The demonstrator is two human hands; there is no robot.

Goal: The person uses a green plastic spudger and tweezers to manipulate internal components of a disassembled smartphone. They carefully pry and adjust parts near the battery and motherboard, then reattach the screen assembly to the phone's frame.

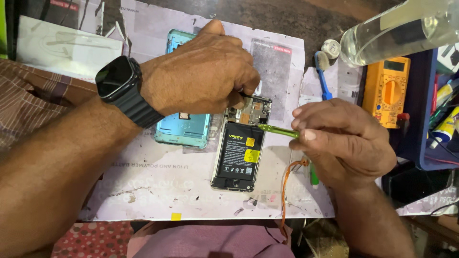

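An opened smartphone (pixel 239 153) lies back-up on a worn paper mat (pixel 158 186), its black battery and upper circuit board exposed. My left hand (pixel 201 71), with a black smartwatch on the wrist, reaches over the phone's top and pinches thin black tweezers (pixel 248 96) at the board. My right hand (pixel 344 138) holds a green screwdriver (pixel 279 130) whose tip touches the phone's upper right edge. The phone's teal back cover (pixel 184 129) lies to the left, partly hidden under my left hand.
A yellow multimeter (pixel 387 88) sits at the right beside a blue tray of tubes (pixel 440 114). A clear plastic bottle (pixel 397 31) lies at top right, a blue toothbrush (pixel 322 71) below it. An orange wire (pixel 285 191) hangs over the front edge.
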